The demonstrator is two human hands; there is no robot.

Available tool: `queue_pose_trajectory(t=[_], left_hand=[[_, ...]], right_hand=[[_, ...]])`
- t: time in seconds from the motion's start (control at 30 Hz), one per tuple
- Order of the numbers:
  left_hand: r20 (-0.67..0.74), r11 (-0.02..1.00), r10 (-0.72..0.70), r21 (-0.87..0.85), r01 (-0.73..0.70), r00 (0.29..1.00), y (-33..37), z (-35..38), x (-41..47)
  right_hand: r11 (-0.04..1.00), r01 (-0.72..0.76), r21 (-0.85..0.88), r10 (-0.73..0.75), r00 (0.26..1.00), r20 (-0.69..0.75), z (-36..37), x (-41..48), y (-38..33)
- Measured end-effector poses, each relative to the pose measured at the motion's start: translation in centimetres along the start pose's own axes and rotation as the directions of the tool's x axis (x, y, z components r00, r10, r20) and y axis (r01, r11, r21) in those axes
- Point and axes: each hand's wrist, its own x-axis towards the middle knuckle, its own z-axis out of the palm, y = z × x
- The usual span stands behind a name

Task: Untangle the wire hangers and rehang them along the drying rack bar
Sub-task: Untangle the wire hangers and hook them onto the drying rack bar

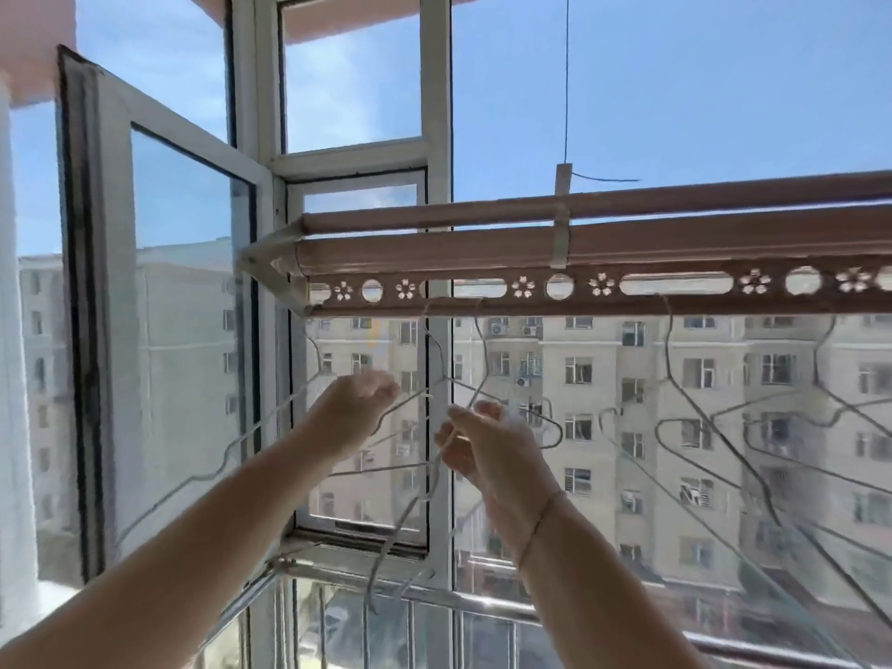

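Right hand (487, 451) curled, pinching a wire of the tangled hangers (434, 379) just below the drying rack bar (555, 286); left hand (359, 403) half-curled beside the same cluster, and I cannot tell whether it grips any wire. Risk, my judgement: tugging before the loops part could bend a hook or drop a hanger toward the railing (482, 605) far below the bar, since the window sash (159, 306) left of the bar stands open. Room: bare slots between the cluster and the hung hangers (714, 427) under the bar's right part; the bar's end is near on the left.
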Motion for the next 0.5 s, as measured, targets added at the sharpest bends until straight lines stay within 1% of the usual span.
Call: queue_pose_trajectory(t=[0.07,0.13,0.23,0.3,0.4,0.5], left_hand=[[0.049,1.000,-0.005,-0.010,0.006,0.999,-0.5,0.5,0.6],[0.102,0.997,-0.016,-0.078,0.024,0.995,-1.2,0.8,1.1],[0.171,0.974,-0.017,-0.220,0.055,0.985,-2.1,1.4,1.5],[0.202,0.958,-0.033,-0.272,0.088,0.979,-2.4,1.7,1.7],[0.252,0.957,-0.027,-0.273,0.098,0.967,-2.1,1.8,1.6],[0.240,0.960,-0.023,-0.266,0.088,0.971,-1.0,1.7,1.5]], right_hand=[[0.996,-0.054,0.069,0.049,0.997,0.061,0.0,0.1,-0.7],[0.994,-0.057,0.098,0.047,0.994,0.101,0.0,0.2,-1.3],[1.000,0.031,0.002,-0.031,0.997,0.068,-0.1,0.2,-1.7],[0.998,0.055,-0.040,-0.054,0.998,0.044,-0.4,0.3,-2.0],[0.994,0.076,-0.075,-0.075,0.997,0.008,-0.8,0.4,-2.7],[0.992,0.109,-0.067,-0.110,0.994,-0.010,-1.4,0.7,-3.0]])
